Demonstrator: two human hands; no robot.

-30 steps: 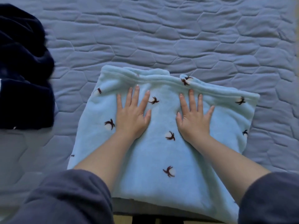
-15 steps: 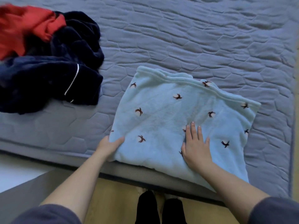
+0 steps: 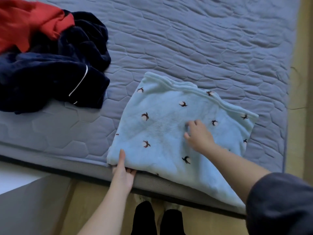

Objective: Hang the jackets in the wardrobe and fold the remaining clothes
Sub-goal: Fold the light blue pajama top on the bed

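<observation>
We list one blue fleece (image 3: 162, 122), folded, at the near edge of the mattress (image 3: 186, 48): left hand (image 3: 123, 172) pinches its corner, right hand (image 3: 198, 135) curled atop, grip unclear.

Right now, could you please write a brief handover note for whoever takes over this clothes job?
Left hand pinches the near-left corner of the pale blue fleece garment with dark bird prints. Right hand rests curled on it; grip unclear.
The fleece lies folded at the near edge of the grey quilted mattress, partly overhanging.
A navy plush garment with white piping and a red cloth garment lie heaped, unfolded, far left.
Left: fold or hang the heap; no wardrobe in view.
</observation>
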